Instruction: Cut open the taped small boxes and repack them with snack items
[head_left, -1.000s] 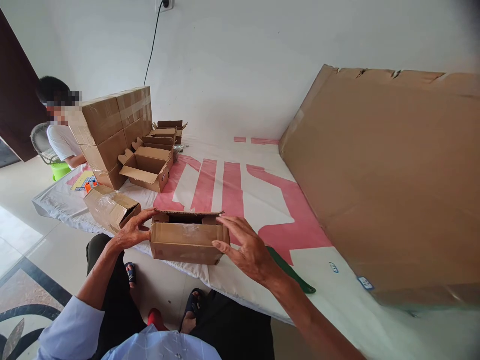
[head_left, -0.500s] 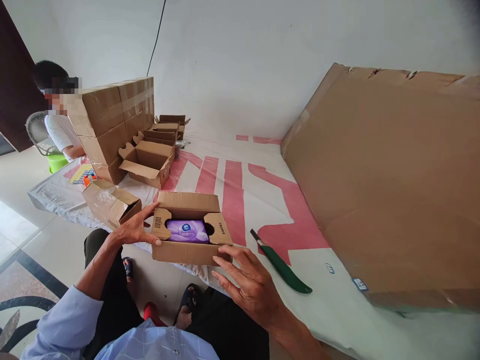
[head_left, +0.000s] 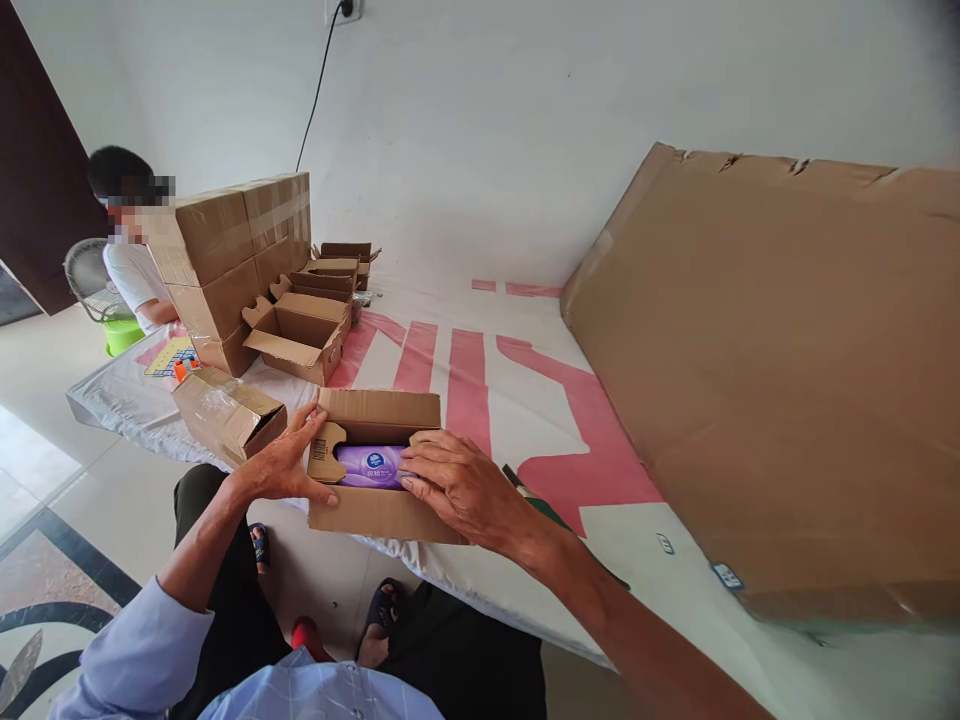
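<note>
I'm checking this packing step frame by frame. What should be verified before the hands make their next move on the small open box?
1. Small open box resting on the sheet: ok.
2. Left hand steadying the box's left end: ok.
3. Right hand over the right inner flap: ok.
4. Purple packet lying inside: ok.
5. Packet fully seated: cannot tell.
6. Green-handled cutter clear of the wrist: not ok, it lies right beside the right forearm.

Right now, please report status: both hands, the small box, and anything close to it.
Left hand braces open small box. Right hand rests on its right flap, fingertips at purple pack inside. Taped carton close on left.
</note>
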